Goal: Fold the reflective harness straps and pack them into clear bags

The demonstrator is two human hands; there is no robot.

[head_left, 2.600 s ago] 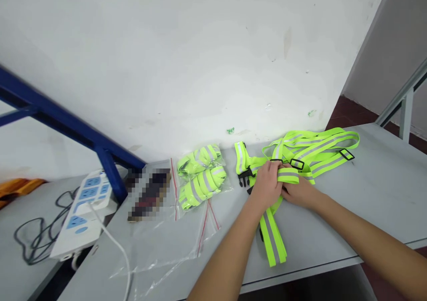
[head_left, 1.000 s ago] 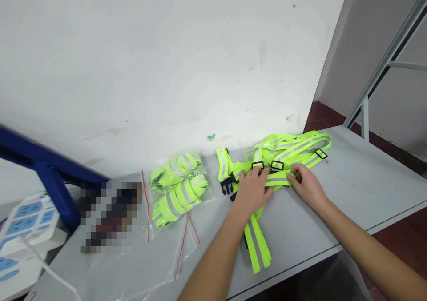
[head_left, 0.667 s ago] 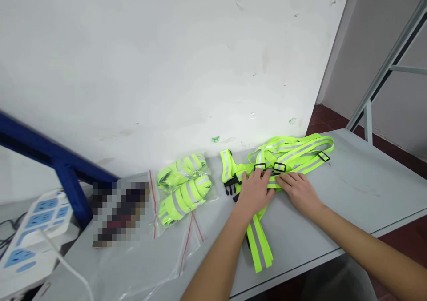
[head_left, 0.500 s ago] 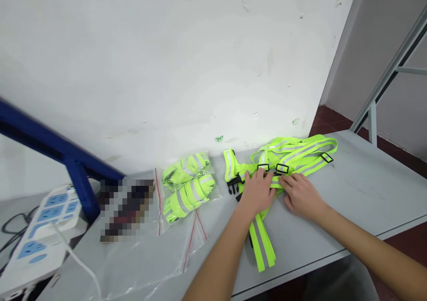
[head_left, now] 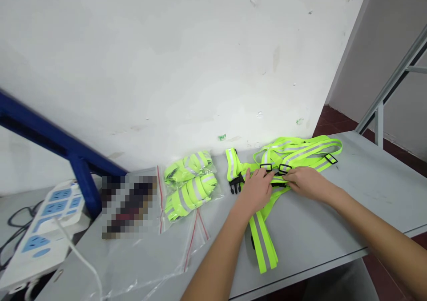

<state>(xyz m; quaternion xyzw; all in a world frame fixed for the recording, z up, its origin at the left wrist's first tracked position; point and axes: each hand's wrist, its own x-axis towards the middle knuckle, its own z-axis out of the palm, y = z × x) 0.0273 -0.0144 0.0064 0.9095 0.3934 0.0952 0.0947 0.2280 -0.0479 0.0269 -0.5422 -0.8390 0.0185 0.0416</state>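
A neon yellow-green reflective vest made of straps with silver stripes lies loosely folded on the grey table. My left hand presses down on its middle, with fingers closed over the strap. At the right of that spot, my right hand pinches the strap close to the black slider buckles; its fingertips are partly hidden. A black side-release buckle with its prongs showing lies just left of my left hand. Loops of strap spread toward the wall, and a folded end hangs toward the table's front edge.
Left of the vest are clear zip bags with rolled reflective straps, and flat clear bags lie in front. A power strip with a white cable is at far left, beside a blue metal frame. A white wall rises behind.
My right hand has shifted from resting beside the strap to pinching it near the slider buckle, wrist raised. My left hand stays on the strap. The view has moved slightly.
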